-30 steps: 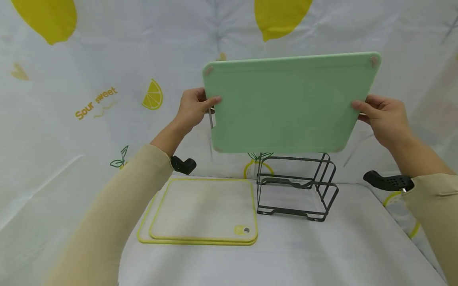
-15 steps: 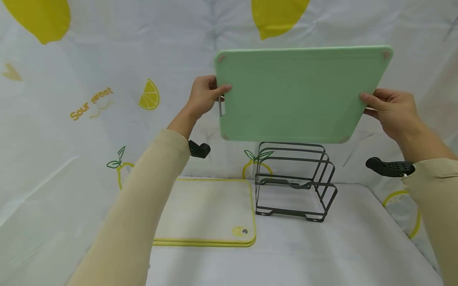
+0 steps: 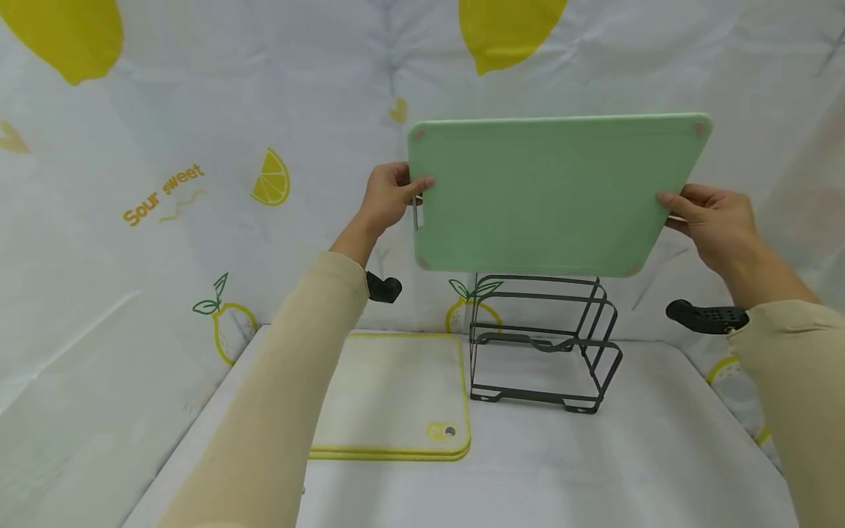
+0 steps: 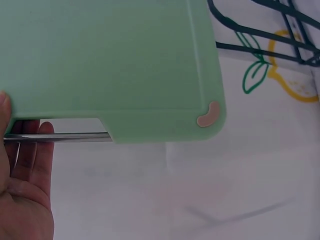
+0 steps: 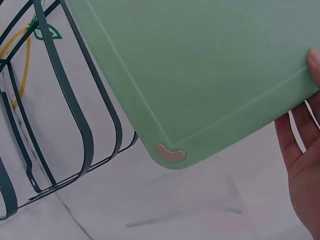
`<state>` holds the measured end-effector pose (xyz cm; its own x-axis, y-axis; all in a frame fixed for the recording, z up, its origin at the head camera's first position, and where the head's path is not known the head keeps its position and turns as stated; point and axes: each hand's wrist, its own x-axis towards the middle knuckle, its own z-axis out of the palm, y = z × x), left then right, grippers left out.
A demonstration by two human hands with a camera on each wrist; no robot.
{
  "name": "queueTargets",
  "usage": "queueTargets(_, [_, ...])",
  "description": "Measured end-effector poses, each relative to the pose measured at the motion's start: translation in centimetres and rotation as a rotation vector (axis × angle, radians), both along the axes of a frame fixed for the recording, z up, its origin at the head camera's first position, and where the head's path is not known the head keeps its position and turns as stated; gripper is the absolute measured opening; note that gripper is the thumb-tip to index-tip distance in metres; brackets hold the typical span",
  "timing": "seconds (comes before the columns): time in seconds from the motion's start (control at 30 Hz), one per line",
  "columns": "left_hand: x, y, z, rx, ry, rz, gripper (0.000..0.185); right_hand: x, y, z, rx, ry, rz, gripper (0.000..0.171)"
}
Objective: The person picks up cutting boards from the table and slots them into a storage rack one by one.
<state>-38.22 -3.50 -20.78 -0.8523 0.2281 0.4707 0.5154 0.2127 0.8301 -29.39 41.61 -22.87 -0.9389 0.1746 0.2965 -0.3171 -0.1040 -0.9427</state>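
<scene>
Left hand point(image 3: 391, 194), centre of frame: thumb flat on the front face, fingers behind, pinching the short edge of the green board point(image 3: 554, 194) by its handle notch. Right hand point(image 3: 716, 224), right of centre: same pinch on the opposite edge, thumb in front, fingers behind. Neither hand is spread wide, gap about the board's thickness.

Board is held up, upper centre-right of frame, top edge near level, lower edge looking narrower, so probably leaning. For a good hold: match both pinches in height, both wrists turning together, thumbs pressing evenly, lower edge watched against the wires. Smooth matte face likely slips if one thumb eases off; the notch side probably grips better.

Board is rounded rectangle, looks like plastic, shallow groove near the rim, pinkish-beige bean-shaped corner pad point(image 4: 208, 115). Metal bar point(image 4: 80, 136) spans the notch, thin, shiny, round.

Below, lower right of centre: black wire rack point(image 3: 531, 396), bent loops, rounded corners, flat feet. Board overlaps its rear wires in view, contact can't be told. Lower centre: stacked pale boards point(image 3: 396, 392), yellow rims, round hole, partly behind the left sleeve point(image 3: 284, 374). White table cover point(image 3: 528, 469); creased lemon-print backdrop point(image 3: 330, 88) behind
</scene>
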Motion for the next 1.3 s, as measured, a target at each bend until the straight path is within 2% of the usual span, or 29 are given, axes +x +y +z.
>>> queueTargets(0.27, [-0.2, 0.1, -1.3, -0.014, 0.013, -0.005, 0.026, -0.2, 0.2, -1.3, 0.063, -0.026, -0.029, 0.016])
queueTargets(0.63, [0.1, 0.1, -1.3, 0.010, 0.005, 0.017, 0.025, -0.4, -0.1, -1.2, 0.037, -0.015, -0.024, 0.016])
queueTargets(0.83, [-0.2, 0.4, -2.0, 0.052, -0.023, 0.028, 0.029, -0.5, 0.2, -1.2, 0.031, -0.009, -0.002, 0.014])
queueTargets(1.0, [-0.1, 0.6, -2.9, 0.039, -0.056, 0.044, 0.026, -0.5, 0.3, -2.6, 0.055, -0.019, 0.003, 0.012])
queueTargets(1.3, [0.2, 1.2, -4.6, -0.027, -0.080, 0.066, 0.021, -0.3, 0.6, -4.9, 0.111, -0.110, -0.026, 0.010])
